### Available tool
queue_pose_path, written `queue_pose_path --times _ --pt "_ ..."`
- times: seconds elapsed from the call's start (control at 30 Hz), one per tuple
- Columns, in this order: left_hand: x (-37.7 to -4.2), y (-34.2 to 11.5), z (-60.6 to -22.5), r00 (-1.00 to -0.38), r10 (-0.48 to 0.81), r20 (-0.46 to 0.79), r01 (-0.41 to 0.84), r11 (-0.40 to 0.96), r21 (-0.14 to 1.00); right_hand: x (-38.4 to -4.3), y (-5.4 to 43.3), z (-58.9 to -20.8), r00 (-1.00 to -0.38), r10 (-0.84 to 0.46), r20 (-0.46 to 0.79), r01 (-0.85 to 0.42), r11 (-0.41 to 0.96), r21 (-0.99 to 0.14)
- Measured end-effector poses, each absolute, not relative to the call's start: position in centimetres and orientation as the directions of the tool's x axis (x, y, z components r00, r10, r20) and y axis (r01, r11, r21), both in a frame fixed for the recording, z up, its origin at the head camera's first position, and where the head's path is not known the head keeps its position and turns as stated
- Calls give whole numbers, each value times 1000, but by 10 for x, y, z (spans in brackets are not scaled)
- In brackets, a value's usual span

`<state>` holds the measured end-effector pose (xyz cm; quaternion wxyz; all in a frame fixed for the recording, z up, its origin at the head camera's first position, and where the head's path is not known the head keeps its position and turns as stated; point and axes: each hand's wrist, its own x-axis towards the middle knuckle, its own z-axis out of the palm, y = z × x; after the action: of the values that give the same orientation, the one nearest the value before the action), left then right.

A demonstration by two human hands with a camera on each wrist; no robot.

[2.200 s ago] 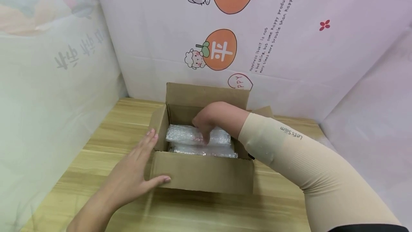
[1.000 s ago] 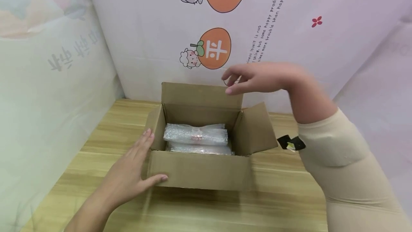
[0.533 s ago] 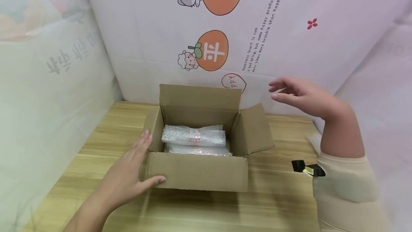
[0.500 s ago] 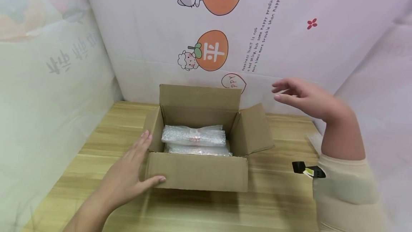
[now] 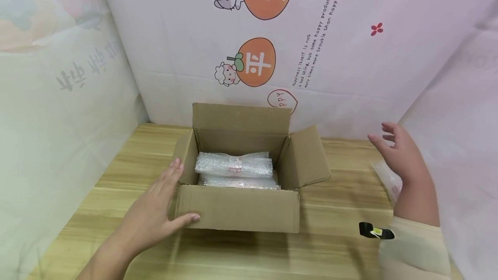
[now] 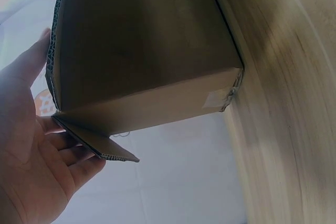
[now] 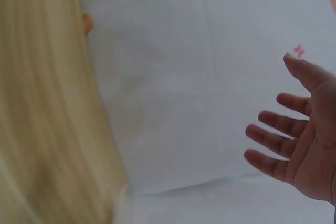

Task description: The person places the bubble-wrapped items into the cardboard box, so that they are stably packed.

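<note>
An open cardboard box [image 5: 239, 208] stands on the wooden table with its flaps spread. Inside it lie bubble-wrapped packages [image 5: 233, 165], one on top and at least one more in front and lower. My left hand [image 5: 155, 211] rests at the box's left front corner, fingers along the left flap and thumb on the front flap; the left wrist view shows its fingers extended against a flap [image 6: 97, 140]. Off to the right, my right hand [image 5: 400, 152] hovers with relaxed fingers and holds nothing. Just below it, another bubble-wrapped package [image 5: 389, 180] lies partly hidden behind the wrist.
White printed cloth walls [image 5: 330, 111] enclose the wooden table [image 5: 334, 245] at the back and on both sides. The box's right flap [image 5: 310, 157] juts outward toward the right. A black strap end [image 5: 375, 231] sticks out from the right sleeve.
My right hand has come up out of the box and moved far right, then lower, toward the package by the right wall. The left hand keeps its place on the box.
</note>
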<state>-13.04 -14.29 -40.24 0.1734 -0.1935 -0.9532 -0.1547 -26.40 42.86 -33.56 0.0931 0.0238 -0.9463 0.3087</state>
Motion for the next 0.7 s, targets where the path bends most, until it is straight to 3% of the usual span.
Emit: queue_pose_path --times 0.43,0.7 --pt "-132 -145 -407 -855 323 407 436 872 224 -271 499 -409 -976 219 -11 208 908 -365" --pt "-131 -144 -406 -861 316 398 427 875 228 -271 523 -432 -943 243 -227 305 902 -304"
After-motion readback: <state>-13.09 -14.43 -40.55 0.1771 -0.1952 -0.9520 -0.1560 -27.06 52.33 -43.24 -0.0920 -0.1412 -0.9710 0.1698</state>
